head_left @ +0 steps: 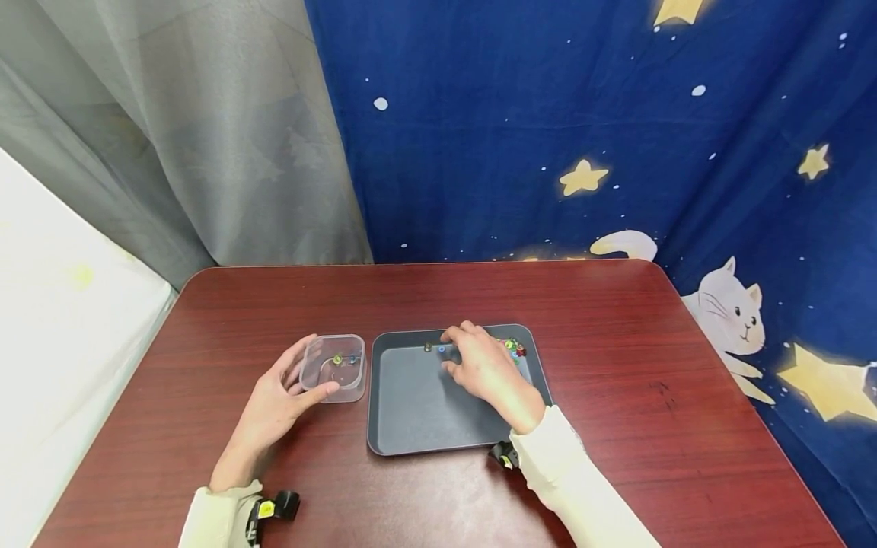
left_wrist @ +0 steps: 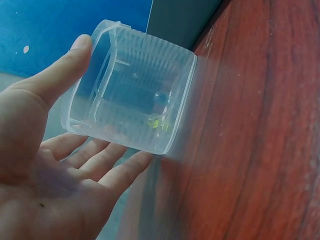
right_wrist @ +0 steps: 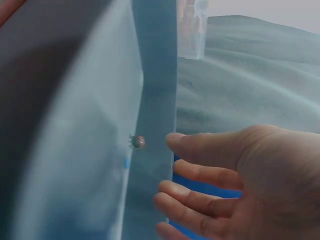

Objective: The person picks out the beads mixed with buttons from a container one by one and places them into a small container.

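Note:
My left hand (head_left: 270, 403) holds a clear plastic box (head_left: 333, 390), with the thumb over its near rim and the fingers along its far left side. Inside the box lie a yellow-green bead (head_left: 338, 359) and a blue bead (head_left: 352, 358). Above the dark grey tray (head_left: 411, 411) hovers my right hand (head_left: 485, 367), its fingers loosely bent and apart. Just off its fingertips, a blue bead (head_left: 441, 349) and a dark bead (head_left: 428, 347) lie near the tray's far wall; the dark bead (right_wrist: 137, 142) also shows in the right wrist view.
Several mixed coloured beads (head_left: 514, 348) cluster in the tray's far right corner, partly behind the right hand. Box and tray stand side by side on a reddish wooden table (head_left: 658, 396). Behind it hang a grey curtain (head_left: 253, 152) and a blue starry curtain (head_left: 479, 152).

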